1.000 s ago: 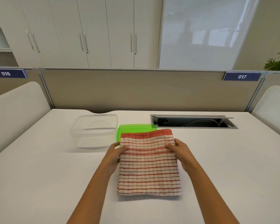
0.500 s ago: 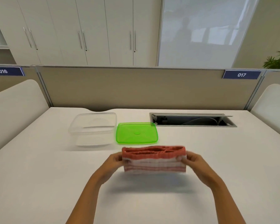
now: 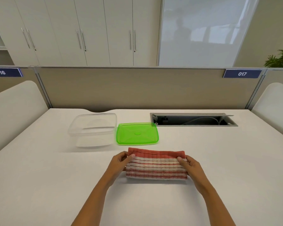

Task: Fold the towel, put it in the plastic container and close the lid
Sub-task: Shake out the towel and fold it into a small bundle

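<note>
i see the towel (image 3: pixel 156 165), red and white striped, folded into a long narrow band and lying across the white tabletop (image 3: pixel 39 185) close in front of me. my left hand (image 3: pixel 119 163) pinches its left end, thumb on top at the upper corner, and my right hand (image 3: pixel 192 167) pinches the right end the same way, so each grip is closed on the cloth. the far edge of the band shows solid red, the near side shows stripes. just beyond the towel lies the green lid (image 3: pixel 137 133), flat on the tabletop and apart from the cloth. left of the lid, right beside it, stands the clear plastic container (image 3: pixel 93 128), open at the top. a cable slot (image 3: pixel 193 119) is sunk in the tabletop further right.
</note>
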A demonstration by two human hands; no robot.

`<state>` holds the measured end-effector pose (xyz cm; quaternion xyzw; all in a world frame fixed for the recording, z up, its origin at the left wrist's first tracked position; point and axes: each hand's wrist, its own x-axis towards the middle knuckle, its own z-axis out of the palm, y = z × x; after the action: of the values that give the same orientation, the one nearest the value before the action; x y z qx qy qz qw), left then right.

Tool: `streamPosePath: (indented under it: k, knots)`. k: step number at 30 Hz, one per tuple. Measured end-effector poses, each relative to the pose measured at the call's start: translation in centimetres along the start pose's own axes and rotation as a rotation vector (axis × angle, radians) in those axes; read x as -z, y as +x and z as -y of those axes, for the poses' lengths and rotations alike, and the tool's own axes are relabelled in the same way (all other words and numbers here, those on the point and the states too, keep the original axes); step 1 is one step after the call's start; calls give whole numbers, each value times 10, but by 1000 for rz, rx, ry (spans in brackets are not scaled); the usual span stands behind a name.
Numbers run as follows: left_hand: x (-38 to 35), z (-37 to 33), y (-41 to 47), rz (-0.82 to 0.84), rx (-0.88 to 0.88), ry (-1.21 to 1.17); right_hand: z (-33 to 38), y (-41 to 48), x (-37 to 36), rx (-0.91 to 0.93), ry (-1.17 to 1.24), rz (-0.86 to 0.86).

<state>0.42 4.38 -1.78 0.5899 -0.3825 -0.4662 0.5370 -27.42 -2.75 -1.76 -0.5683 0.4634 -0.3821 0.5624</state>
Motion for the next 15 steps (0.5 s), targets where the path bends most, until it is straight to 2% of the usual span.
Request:
streamPosePath:
  k: [4, 10, 15]
  knots:
    - [-13, 2, 8, -109, -6, 53, -6, 7, -8, 5, -139, -176]
    - [-22, 4, 14, -214, -66, 148, -8, 19, -16, 35, -197, -297]
    - [-33, 10, 20, -308, -129, 298, -10, 28, -27, 14, -398, -430]
